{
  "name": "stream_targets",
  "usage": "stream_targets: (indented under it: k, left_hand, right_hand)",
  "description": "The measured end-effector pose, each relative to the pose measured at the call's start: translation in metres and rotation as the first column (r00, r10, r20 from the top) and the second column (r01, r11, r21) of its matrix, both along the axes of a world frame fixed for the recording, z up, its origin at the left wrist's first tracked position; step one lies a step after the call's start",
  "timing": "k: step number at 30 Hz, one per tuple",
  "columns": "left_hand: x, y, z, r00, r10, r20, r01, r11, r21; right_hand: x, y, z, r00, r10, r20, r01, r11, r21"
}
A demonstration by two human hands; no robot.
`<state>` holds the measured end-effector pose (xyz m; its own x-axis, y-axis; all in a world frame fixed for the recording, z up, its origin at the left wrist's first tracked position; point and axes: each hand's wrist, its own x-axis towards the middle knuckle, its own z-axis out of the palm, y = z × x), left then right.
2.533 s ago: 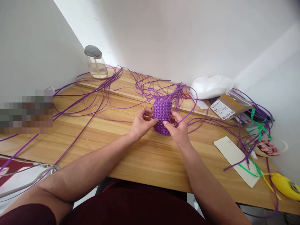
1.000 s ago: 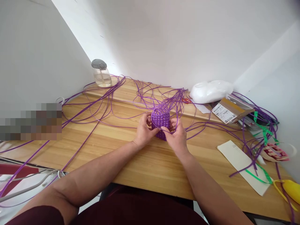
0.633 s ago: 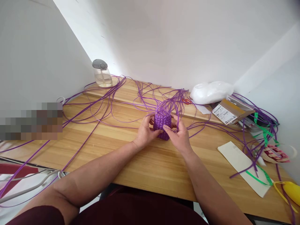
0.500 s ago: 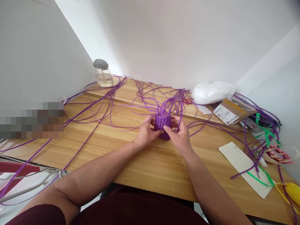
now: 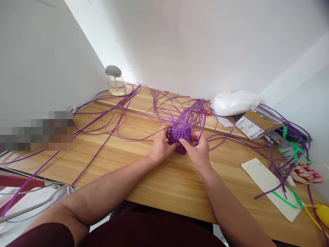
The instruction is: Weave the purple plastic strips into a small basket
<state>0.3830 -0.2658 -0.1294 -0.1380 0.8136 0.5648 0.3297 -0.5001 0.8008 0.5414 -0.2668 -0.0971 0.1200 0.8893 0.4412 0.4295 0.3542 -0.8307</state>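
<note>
A small purple woven basket [image 5: 177,134] is held just above the table in front of me, with long loose purple strands [image 5: 194,113] springing from its top. My left hand [image 5: 162,143] grips its left side, thumb at the front and fingers round the back. On the right side, my right hand [image 5: 198,147] presses its thumb on the front of the weave. The fingers of that hand are partly hidden behind the basket, and a strand loops down close to them.
A jug with a grey lid [image 5: 115,80] stands at the back left. To the right lie a white plastic bundle [image 5: 235,103], a labelled package [image 5: 253,125], a cream paper sheet [image 5: 262,178], green ribbon [image 5: 295,147] and a yellow object [image 5: 322,213]. Purple strands [image 5: 108,115] trail across the wooden table [image 5: 123,161].
The basket has turned slightly in my hands, and its strands have swung a little to the right. Both hands keep their hold. The whole view has shifted slightly.
</note>
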Motion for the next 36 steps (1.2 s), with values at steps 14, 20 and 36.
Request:
stream_targets:
  k: [14,20,36]
  left_hand:
    - [-0.006,0.008,-0.002,0.989,-0.149,0.005,0.149,0.988,0.028]
    - [-0.007,0.004,-0.004,0.985,-0.151,-0.09,0.155,0.987,0.039]
    - [-0.007,0.003,-0.002,0.987,-0.017,-0.162,0.04,0.989,0.141]
  right_hand:
    - [0.008,0.002,0.001,0.981,0.195,-0.017,-0.191,0.975,0.115]
    - [0.015,0.002,0.014,0.951,0.307,0.035,-0.308,0.949,0.064]
    - [-0.004,-0.008,0.006,0.999,0.02,-0.038,-0.006,0.94,0.34]
